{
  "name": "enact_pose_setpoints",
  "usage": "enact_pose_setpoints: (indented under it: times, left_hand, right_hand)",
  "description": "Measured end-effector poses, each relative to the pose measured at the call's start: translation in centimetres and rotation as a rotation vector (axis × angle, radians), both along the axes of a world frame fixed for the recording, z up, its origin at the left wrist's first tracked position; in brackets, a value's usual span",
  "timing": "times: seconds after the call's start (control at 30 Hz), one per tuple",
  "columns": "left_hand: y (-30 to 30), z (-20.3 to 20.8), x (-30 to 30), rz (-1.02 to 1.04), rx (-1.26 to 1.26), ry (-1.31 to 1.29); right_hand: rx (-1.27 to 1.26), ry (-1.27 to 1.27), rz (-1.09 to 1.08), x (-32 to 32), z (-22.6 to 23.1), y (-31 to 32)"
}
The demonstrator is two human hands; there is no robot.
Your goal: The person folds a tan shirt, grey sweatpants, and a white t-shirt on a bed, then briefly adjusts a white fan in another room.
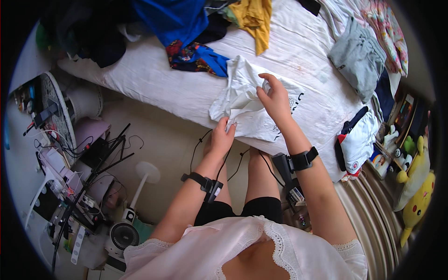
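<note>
A white T-shirt (249, 122) with dark lettering lies partly bunched and folded over on the near side of the bed. My left hand (221, 138) is closed on its near edge, thumb and fingers pinching the cloth. Over the shirt's right part, my right hand (276, 99) curls its thumb and index finger around a bit of the white cloth; its other fingers are mostly hidden. Both wrists wear black straps with small devices.
The white-sheeted bed (298, 51) carries a blue garment (172, 21), a yellow garment (254, 21), folded grey clothing (358, 53) and a folded white garment (361, 137). Dark cables hang near my knees. A fan (124, 235) and a black stand (100, 165) are left; plush toys (417, 196) are right.
</note>
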State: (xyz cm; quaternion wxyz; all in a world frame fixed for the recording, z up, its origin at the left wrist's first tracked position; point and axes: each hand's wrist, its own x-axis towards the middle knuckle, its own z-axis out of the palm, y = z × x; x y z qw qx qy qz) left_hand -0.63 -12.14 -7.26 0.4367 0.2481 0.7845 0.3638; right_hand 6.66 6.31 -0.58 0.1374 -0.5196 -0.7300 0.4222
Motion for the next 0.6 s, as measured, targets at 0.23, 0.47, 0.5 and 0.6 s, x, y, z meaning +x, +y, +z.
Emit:
enact_pose_setpoints:
  times: [0.23,0.47,0.5,0.6]
  left_hand:
    - [-1.1,-2.8,-6.8,0.145,0.176,-0.106]
    - [-1.9,-2.6,-10.6,0.076,-0.001,-0.245]
    - [-1.9,-2.7,-11.0,0.022,0.047,-0.096]
    - [-1.2,-2.8,-11.5,-0.034,0.141,0.084]
  right_hand:
    - [-0.085,-0.051,0.0,-7.1,-6.6,0.1]
    - [0.112,-0.38,0.284,-8.4,-7.2,1.5]
    - [0.286,-0.483,0.341,-8.8,-7.1,1.6]
    - [0.254,-0.431,0.325,-9.7,-6.8,2.4]
